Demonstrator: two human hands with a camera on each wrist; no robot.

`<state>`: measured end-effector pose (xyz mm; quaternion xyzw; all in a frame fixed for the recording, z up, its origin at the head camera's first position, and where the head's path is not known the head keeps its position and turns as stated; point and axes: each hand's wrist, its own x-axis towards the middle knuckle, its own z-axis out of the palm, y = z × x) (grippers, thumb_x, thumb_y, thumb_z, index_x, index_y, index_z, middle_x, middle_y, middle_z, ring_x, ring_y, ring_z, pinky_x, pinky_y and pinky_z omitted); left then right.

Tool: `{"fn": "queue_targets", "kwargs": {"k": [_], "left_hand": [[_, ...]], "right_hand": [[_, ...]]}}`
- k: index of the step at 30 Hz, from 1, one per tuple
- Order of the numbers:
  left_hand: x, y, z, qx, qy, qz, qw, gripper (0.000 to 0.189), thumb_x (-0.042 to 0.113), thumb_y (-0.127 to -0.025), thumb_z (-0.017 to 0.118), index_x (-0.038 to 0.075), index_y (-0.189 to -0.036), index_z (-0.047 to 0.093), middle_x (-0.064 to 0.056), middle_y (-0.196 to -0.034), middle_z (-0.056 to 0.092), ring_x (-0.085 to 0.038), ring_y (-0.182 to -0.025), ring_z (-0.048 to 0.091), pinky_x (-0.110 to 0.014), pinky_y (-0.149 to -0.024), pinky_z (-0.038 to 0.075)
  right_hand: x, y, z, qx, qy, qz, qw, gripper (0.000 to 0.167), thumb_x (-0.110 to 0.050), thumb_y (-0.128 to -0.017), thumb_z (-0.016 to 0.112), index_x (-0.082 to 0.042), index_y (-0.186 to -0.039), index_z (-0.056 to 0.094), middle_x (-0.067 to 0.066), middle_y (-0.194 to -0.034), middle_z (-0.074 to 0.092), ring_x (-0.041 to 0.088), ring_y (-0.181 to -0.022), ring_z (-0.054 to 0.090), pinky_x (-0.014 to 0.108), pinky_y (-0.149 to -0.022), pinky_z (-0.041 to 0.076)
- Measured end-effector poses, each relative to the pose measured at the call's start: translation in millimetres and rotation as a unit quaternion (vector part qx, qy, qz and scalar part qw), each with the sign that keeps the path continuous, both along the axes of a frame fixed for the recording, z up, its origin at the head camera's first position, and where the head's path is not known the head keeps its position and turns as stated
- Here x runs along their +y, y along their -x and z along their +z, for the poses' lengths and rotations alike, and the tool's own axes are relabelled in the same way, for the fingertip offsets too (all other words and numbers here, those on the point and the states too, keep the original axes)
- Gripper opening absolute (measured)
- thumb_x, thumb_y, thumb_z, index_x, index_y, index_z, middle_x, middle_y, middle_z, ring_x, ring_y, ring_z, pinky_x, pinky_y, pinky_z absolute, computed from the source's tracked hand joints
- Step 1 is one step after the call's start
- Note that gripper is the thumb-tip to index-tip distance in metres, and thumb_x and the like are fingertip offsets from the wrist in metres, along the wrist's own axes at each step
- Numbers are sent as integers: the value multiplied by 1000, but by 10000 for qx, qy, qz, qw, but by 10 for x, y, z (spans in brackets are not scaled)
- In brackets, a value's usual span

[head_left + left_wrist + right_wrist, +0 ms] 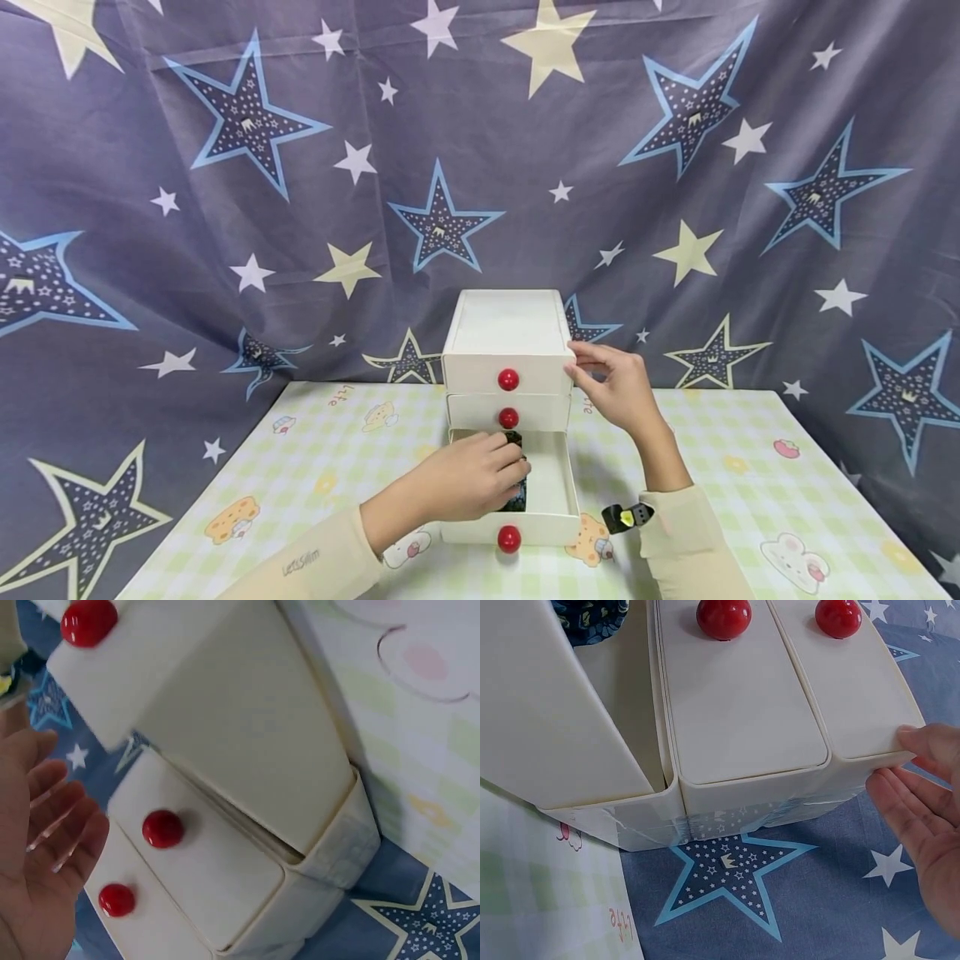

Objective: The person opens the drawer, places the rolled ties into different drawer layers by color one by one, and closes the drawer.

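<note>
A white drawer cabinet (512,323) stands on the table, each of its three drawers with a red knob; the bottom drawer (555,492) is pulled out. Inside it lies a dark blue-and-green patterned item (592,619), partly hidden, its kind unclear. My left hand (480,473) is over this item, fingers pointing down and loosely bent. In the left wrist view no object shows between the fingers of the left hand (45,847). With thumb and fingers, my right hand (613,385) holds the cabinet's upper right edge; the right wrist view shows the thumb (922,741) on the top drawer's front.
A green-and-white checked tablecloth (720,467) with cartoon prints covers the table. Behind it hangs a dark blue curtain (510,133) with stars. A small black device (627,517) sits at the right sleeve.
</note>
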<state>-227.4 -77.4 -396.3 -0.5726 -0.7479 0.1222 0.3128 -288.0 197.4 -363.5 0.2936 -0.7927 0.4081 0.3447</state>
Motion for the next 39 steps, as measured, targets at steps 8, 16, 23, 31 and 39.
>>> {"fn": "queue_targets", "kwargs": {"k": [8,16,23,31,39], "left_hand": [[36,-199,-92,458,-13,-510,9976,21,27,-102,57,15,-113,71,3,-105,65,-15,-90,56,-24,-74,50],[42,-310,-210,790,41,-978,9921,22,22,-102,51,17,-108,72,5,-100,63,-13,-85,53,-21,-72,48],[39,-353,-311,921,446,-1190,9876,27,19,-106,44,23,-106,71,8,-100,59,-11,-87,50,-19,-73,46],[63,-382,-387,1191,667,-1506,9791,42,13,-109,31,27,-86,64,11,-94,55,-10,-85,50,-19,-69,44],[46,-357,-460,1188,915,-1418,9785,30,19,-107,44,28,-86,63,11,-95,56,-11,-88,50,-20,-74,46]], "right_hand": [[8,0,1,13,-21,42,10000,31,-3,-91,78,1,-121,73,17,-112,74,29,-91,75,41,-77,64],[8,4,1,17,-40,22,10000,31,-3,-91,78,1,-122,73,18,-112,74,29,-91,75,42,-77,64],[10,1,-1,10,-30,41,10000,31,-3,-91,77,1,-122,73,18,-112,74,29,-91,75,41,-77,64],[9,-1,-2,-6,-17,36,10000,31,-2,-91,77,2,-122,73,18,-112,74,30,-91,75,44,-76,64],[-1,-1,4,-36,-8,35,10000,31,-2,-91,77,2,-122,73,18,-112,74,30,-91,75,44,-77,64]]}}
